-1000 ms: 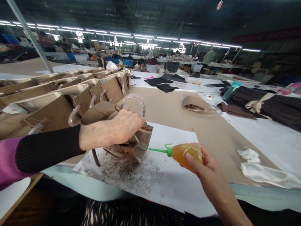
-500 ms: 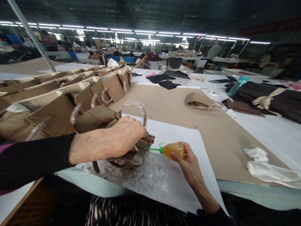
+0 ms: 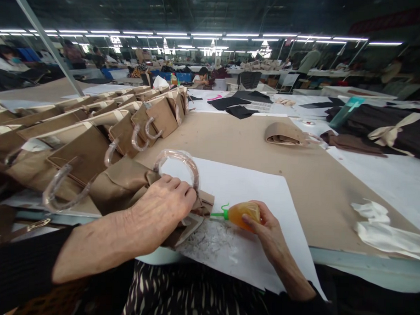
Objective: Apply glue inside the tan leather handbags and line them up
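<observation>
A tan handbag (image 3: 124,184) with a plastic-wrapped handle (image 3: 182,161) lies on its side on a white paper sheet (image 3: 250,191). My left hand (image 3: 163,208) presses down on the bag's end, fingers curled over the folded flaps. My right hand (image 3: 262,226) grips a small orange glue bottle (image 3: 240,213) whose green nozzle points left at the bag's open edge, almost touching it. Dark smears and scraps cover the paper below the bag.
Rows of matching tan bags (image 3: 94,126) fill the left of the table. A folded tan piece (image 3: 283,134) lies further back, white rags (image 3: 383,225) at right, dark fabric (image 3: 380,122) beyond. Other people work at distant tables.
The bag has been laid lower and further left under my left hand. My right hand brought the bottle in from the right until its nozzle reached the bag's edge.
</observation>
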Demonstrator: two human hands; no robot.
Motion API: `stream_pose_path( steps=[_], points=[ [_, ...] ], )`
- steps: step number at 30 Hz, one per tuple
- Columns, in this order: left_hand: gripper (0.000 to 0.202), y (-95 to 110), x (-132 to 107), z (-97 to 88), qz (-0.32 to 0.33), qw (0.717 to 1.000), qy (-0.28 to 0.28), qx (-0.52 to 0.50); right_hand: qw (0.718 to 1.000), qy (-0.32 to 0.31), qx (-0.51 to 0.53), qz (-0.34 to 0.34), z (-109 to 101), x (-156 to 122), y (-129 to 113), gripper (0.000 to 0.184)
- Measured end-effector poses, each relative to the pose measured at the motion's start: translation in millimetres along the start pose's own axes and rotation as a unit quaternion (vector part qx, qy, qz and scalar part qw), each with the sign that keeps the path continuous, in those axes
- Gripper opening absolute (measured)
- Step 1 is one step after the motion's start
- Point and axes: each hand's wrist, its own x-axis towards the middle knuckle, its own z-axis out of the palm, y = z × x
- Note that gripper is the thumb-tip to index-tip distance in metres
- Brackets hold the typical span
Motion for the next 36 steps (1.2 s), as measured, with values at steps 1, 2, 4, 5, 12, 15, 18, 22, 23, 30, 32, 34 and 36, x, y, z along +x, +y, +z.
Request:
stream_pose_path(
  steps=[1, 2, 4, 5, 12, 15, 18, 22, 23, 30, 32, 34, 36],
  points=[
    [0.023, 1.3, -3.5, 2.2, -0.004, 1.0, 0.003, 0.004, 1.0, -0.002, 0.0, 0.004, 0.1, -0.2, 0.3, 0.039],
    [0.023, 2.3, -6.9, 4.3, -0.005, 1.0, 0.007, 0.008, 1.0, -0.005, -0.002, 0.009, 0.3, -0.6, 0.9, 0.039],
    [0.024, 3.8, -12.8, 7.6, -0.002, 1.0, 0.021, 0.019, 1.0, -0.009, -0.004, 0.019, 0.9, -2.3, 2.6, 0.039],
    [0.025, 4.3, -15.3, 8.8, 0.0, 0.999, 0.031, 0.024, 1.0, -0.01, -0.002, 0.023, 1.4, -3.5, 3.4, 0.039],
    [0.029, 6.5, -25.5, 15.9, 0.009, 0.998, 0.063, 0.022, 0.997, -0.023, 0.04, 0.07, 6.6, -11.2, 5.8, 0.039],
    [0.029, 7.3, -27.2, 18.8, 0.006, 0.997, 0.081, 0.019, 0.995, -0.027, 0.05, 0.081, 8.6, -14.1, 4.5, 0.038],
    [0.027, 7.6, -27.8, 19.4, 0.007, 0.996, 0.086, 0.026, 0.993, -0.037, 0.064, 0.094, 10.9, -19.4, 1.7, 0.039],
    [0.027, 7.4, -27.2, 18.7, 0.007, 0.996, 0.082, 0.04, 0.987, -0.057, 0.103, 0.111, 15.1, -31.0, -1.7, 0.037],
    [0.027, 7.3, -27.0, 18.7, 0.008, 0.996, 0.085, 0.042, 0.986, -0.057, 0.11, 0.114, 16.3, -34.2, -2.1, 0.037],
    [0.025, 6.9, -26.2, 18.3, 0.015, 0.993, 0.104, 0.045, 0.978, -0.042, 0.153, 0.135, 24.9, -49.7, -3.3, 0.037],
    [0.024, 7.0, -26.0, 17.6, 0.018, 0.994, 0.102, 0.044, 0.977, -0.045, 0.158, 0.138, 27.5, -52.2, -5.5, 0.037],
    [0.025, 7.2, -26.0, 17.5, 0.018, 0.994, 0.101, 0.044, 0.978, -0.047, 0.152, 0.135, 29.7, -55.3, -8.7, 0.036],
    [0.026, 7.5, -26.4, 18.0, 0.017, 0.994, 0.101, 0.046, 0.979, -0.053, 0.149, 0.131, 31.3, -59.3, -12.1, 0.035]
  ],
)
